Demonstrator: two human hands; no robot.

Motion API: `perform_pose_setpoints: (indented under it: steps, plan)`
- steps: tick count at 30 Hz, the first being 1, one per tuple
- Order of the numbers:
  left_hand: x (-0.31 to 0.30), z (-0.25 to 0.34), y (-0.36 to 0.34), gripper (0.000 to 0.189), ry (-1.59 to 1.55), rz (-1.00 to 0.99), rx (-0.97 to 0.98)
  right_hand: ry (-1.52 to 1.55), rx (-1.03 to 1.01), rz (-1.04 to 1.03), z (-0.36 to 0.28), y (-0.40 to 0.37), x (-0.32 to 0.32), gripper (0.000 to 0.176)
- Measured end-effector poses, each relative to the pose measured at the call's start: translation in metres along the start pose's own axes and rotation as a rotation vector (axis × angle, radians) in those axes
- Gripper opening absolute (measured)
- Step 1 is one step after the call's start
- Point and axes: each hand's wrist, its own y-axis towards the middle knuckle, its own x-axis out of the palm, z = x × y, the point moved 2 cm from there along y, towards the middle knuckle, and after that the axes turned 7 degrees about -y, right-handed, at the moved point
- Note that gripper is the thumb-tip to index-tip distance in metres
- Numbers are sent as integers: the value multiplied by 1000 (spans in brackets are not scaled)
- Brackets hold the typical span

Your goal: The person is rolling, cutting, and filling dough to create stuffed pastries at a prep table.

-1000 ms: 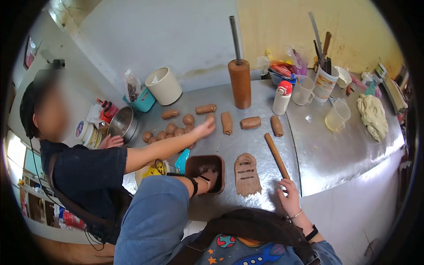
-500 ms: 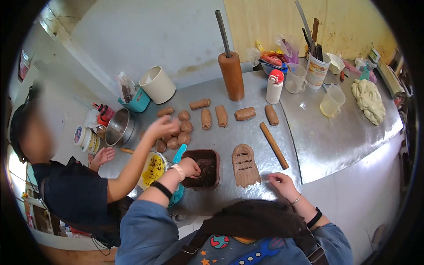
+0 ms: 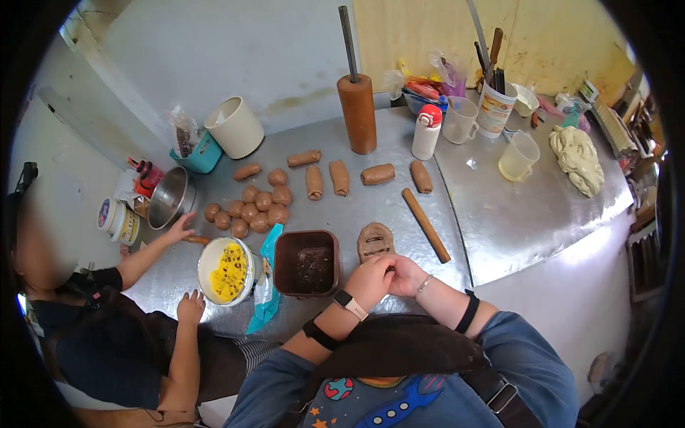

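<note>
A flattened piece of brown dough lies on the metal table with thin dark sticks across it. Over its near end, my left hand and my right hand meet, fingers curled and pressed together. They cover that end of the dough, and whatever lies between the fingertips is hidden. To the left of my hands stands a square brown tub with dark bits at the bottom. A wooden rolling pin rests to the right of the dough.
Dough balls and several rolled dough pieces lie farther back. A co-worker's hand is near a tub of yellow filling and a teal bag. A bottle, a jug and pale dough stand right.
My left hand has left the brown tub and moved right to the dough. My right hand has come in to meet it. The co-worker's hand has withdrawn from the dough balls.
</note>
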Motion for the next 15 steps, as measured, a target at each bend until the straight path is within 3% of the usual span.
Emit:
perform_pose_setpoints:
  steps: [4,7,9,11,15]
  plan:
    - [7,-16,-16,28,88,-61,-19,-9,41,90,2,3,-24,28]
    - [-5,-12,-22,30,27,-23,45,-113,-10,384,5,4,-20,20]
    - [-7,-21,-33,26,-69,76,208,-71,12,373,-10,3,-32,17]
    - [-13,-29,-53,22,-54,-2,128,4,10,403,-33,10,-50,15]
    - [-8,-77,-106,17,55,-264,-82,-891,-228,668,-67,15,-16,20]
